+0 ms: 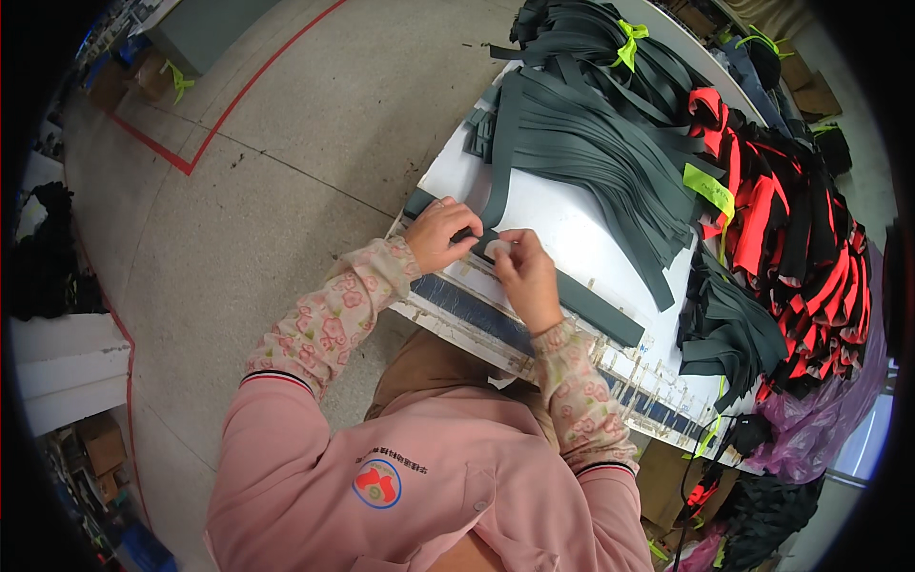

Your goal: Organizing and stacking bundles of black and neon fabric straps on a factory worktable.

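Observation:
At the table's near edge, a dark green fabric strap lies lengthwise under and between my hands. My left hand has its fingers curled and closed on the strap near its left part. In the fingertips of my right hand, held just to the right, is a small white rounded piece, against the strap; its exact kind is hard to make out. Beyond my hands a large fanned bundle of dark green straps covers the white tabletop, and one strap hangs from it toward my left hand.
Tape strips line the table's near edge. Red-and-black fabric pieces are heaped at the right, beside a smaller dark strap bundle and a purple plastic bag. A yellow-green tie marks the far bundle. Concrete floor lies left.

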Demonstrator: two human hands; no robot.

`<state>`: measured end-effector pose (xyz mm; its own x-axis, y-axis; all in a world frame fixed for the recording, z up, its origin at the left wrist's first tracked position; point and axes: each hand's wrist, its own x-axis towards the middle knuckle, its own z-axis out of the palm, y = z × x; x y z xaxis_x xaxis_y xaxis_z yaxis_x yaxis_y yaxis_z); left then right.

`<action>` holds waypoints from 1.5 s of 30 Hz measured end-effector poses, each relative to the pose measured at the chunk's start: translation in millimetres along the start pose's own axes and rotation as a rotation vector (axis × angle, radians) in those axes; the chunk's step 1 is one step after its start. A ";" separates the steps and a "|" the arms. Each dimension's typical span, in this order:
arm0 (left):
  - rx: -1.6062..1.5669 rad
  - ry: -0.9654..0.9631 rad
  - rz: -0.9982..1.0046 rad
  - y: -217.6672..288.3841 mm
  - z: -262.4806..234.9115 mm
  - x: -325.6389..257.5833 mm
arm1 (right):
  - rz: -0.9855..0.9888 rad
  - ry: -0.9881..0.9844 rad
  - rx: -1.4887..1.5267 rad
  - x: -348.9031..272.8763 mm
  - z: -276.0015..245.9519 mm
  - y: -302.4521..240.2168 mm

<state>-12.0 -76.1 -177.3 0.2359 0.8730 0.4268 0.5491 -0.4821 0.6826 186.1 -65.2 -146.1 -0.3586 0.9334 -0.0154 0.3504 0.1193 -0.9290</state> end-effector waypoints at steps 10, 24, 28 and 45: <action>0.028 0.033 -0.045 0.9 2.0 -3.0 | -0.011 0.047 -0.258 1.8 15.8 -14.7; -0.019 -0.021 -0.018 -2.6 -3.8 -1.7 | 0.227 0.241 -0.117 -68.7 -129.8 37.3; -0.016 -0.081 -0.057 0.7 -10.3 1.0 | 0.138 0.213 -0.248 -83.6 -131.3 37.2; -0.064 -0.105 -0.083 -2.8 -12.1 3.5 | 0.136 0.080 -0.062 -82.8 -113.3 10.8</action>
<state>-22.3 -72.6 -170.5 0.2761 0.9115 0.3050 0.5187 -0.4085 0.7511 317.6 -102.9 -112.9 -0.2353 0.9660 -0.1073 0.4445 0.0087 -0.8958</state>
